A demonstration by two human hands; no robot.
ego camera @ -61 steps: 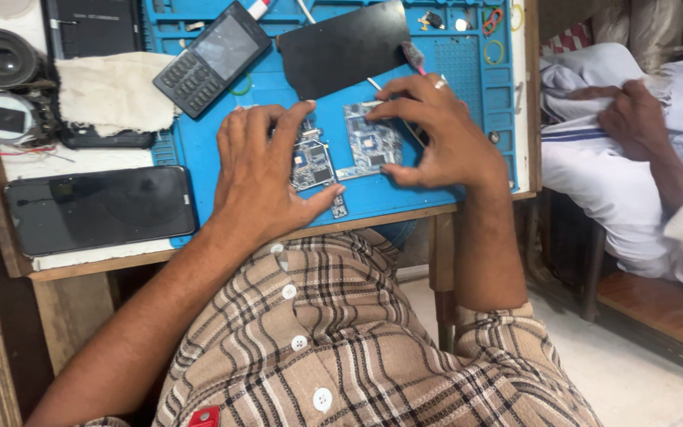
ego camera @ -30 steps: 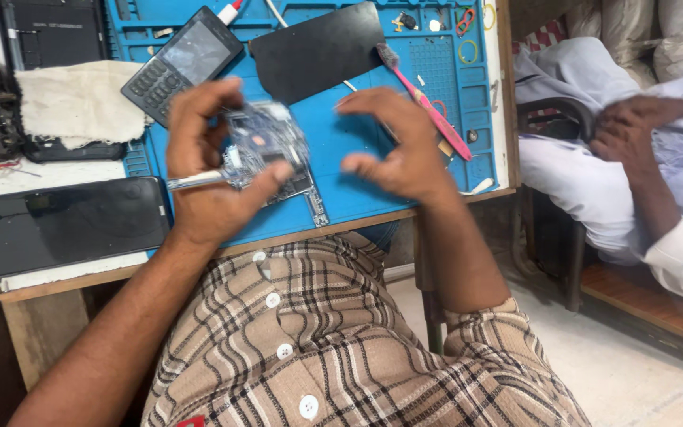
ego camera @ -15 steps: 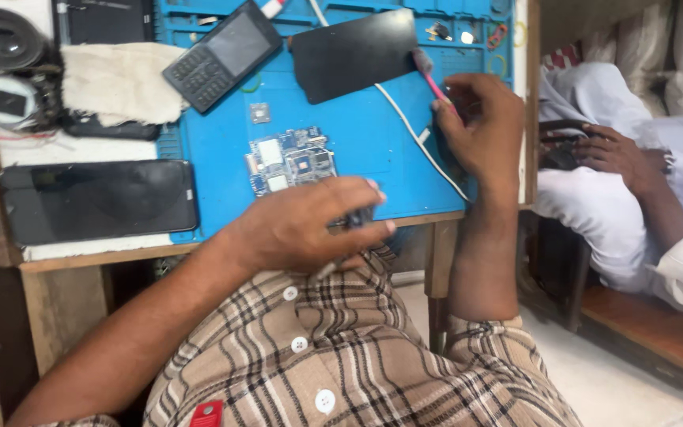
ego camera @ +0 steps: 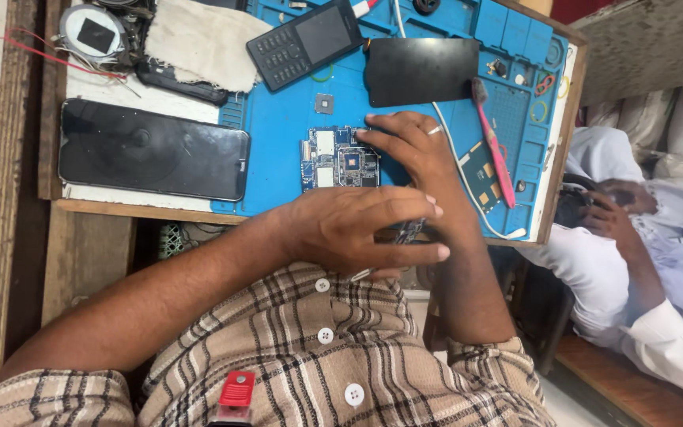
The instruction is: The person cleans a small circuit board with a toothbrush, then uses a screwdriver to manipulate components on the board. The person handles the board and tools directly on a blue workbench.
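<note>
Blue mat (ego camera: 278, 119): circuit board (ego camera: 337, 158) touches right hand (ego camera: 413, 158) fingertips.

The right hand (ego camera: 413, 154) rests on the blue mat (ego camera: 278, 119), fingertips touching a circuit board (ego camera: 339, 157). The left hand (ego camera: 357, 229) lies flat at the mat's near edge, over a small board (ego camera: 409, 230).

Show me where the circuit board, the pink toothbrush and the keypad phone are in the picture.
circuit board (ego camera: 333, 158): head view, on its middle, left of the fingertips.
pink toothbrush (ego camera: 494, 150): head view, on the middle of its handle.
keypad phone (ego camera: 303, 44): head view, between its screen and keys.
</note>
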